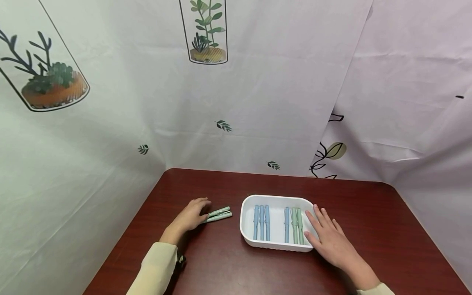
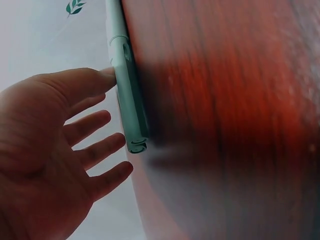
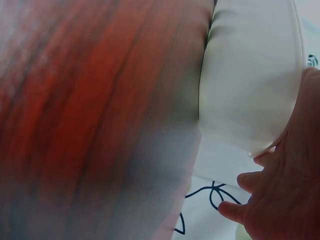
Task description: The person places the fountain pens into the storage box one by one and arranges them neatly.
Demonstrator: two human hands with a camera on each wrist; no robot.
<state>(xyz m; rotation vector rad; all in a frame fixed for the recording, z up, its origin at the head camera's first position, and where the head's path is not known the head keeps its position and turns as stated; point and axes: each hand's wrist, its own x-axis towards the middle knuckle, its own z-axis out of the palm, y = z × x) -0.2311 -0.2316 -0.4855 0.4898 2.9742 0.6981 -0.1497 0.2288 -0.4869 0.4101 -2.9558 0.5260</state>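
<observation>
Two light green pens (image 1: 218, 215) lie side by side on the table, left of a white tray (image 1: 248, 237). My left hand (image 1: 189, 215) is at their left end. In the left wrist view its thumb touches the side of a green pen (image 2: 129, 95), while the other fingers spread loosely apart from it. Inside the tray, three blue pens (image 1: 262, 222) stand in a row at the left. One blue pen (image 1: 287, 225) and two green pens (image 1: 297, 226) lie at the right. With fingers spread, my right hand (image 1: 330, 239) rests at the tray's right rim.
The dark red wooden table (image 1: 221, 266) has rounded far corners. A pale cloth (image 1: 258, 102) printed with plants hangs behind it and at both sides. Something dark is on the left wrist (image 1: 180, 262).
</observation>
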